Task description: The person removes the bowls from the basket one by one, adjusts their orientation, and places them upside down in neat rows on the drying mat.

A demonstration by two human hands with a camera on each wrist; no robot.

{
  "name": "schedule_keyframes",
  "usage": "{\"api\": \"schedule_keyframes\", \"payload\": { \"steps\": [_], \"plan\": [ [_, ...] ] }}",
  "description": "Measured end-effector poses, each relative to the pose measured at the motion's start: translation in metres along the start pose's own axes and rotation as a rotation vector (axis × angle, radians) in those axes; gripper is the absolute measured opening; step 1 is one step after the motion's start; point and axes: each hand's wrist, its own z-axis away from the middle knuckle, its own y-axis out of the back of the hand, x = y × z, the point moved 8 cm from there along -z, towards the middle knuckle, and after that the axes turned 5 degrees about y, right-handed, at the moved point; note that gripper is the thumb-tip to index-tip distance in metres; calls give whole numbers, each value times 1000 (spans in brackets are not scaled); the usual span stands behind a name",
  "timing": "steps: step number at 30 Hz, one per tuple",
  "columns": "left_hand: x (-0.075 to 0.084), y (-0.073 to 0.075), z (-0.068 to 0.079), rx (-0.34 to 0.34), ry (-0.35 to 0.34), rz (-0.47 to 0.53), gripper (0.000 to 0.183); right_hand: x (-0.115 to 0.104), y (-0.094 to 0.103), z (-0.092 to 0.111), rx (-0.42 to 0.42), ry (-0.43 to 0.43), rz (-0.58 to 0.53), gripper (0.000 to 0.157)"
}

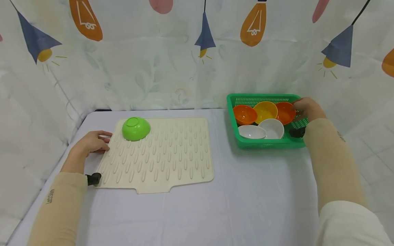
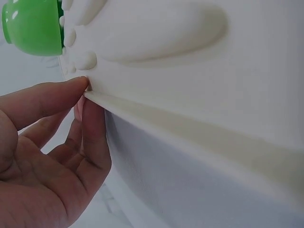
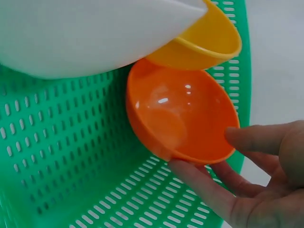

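Observation:
My left hand (image 1: 92, 141) pinches the left edge of a cream ridged drying mat (image 1: 172, 153), thumb on top and fingers beneath in the left wrist view. Upside down near the mat's far left corner is a green bowl (image 1: 135, 129). My right hand (image 1: 311, 108) reaches into a green basket (image 1: 271, 145) and grips the rim of an orange bowl (image 3: 180, 114), with the thumb inside and fingertips against its outside. Next to that bowl are a yellow bowl (image 1: 266, 111), another orange bowl (image 1: 245, 115) and two white bowls (image 1: 271, 128), (image 1: 251, 132).
The table (image 1: 197, 218) has a pale cloth over it. Behind it hangs a curtain (image 1: 172, 68) printed with lamps and bulbs. The basket's raised perforated walls surround the bowls at the far right of the table.

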Motion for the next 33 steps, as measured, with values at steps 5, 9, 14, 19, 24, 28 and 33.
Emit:
{"api": "schedule_keyframes", "payload": {
  "steps": [5,9,14,19,24,28,33],
  "plan": [
    [-2,-1,-1,-2,3,2,76,7,6,-12,81,26,22,53],
    [-4,-1,-2,-1,8,8,77,13,11,-20,123,24,26,51],
    [-4,-1,-2,2,7,8,76,15,14,-17,176,18,53,51],
    [-5,0,-1,-1,4,6,76,10,21,-9,211,32,168,50],
    [-6,1,0,8,-3,12,75,-2,30,0,235,74,207,52],
    [-5,1,-1,9,-5,16,76,-7,38,8,231,93,193,54],
    [-3,1,-1,10,-5,12,76,-11,45,21,208,124,149,54]
  ]
}}
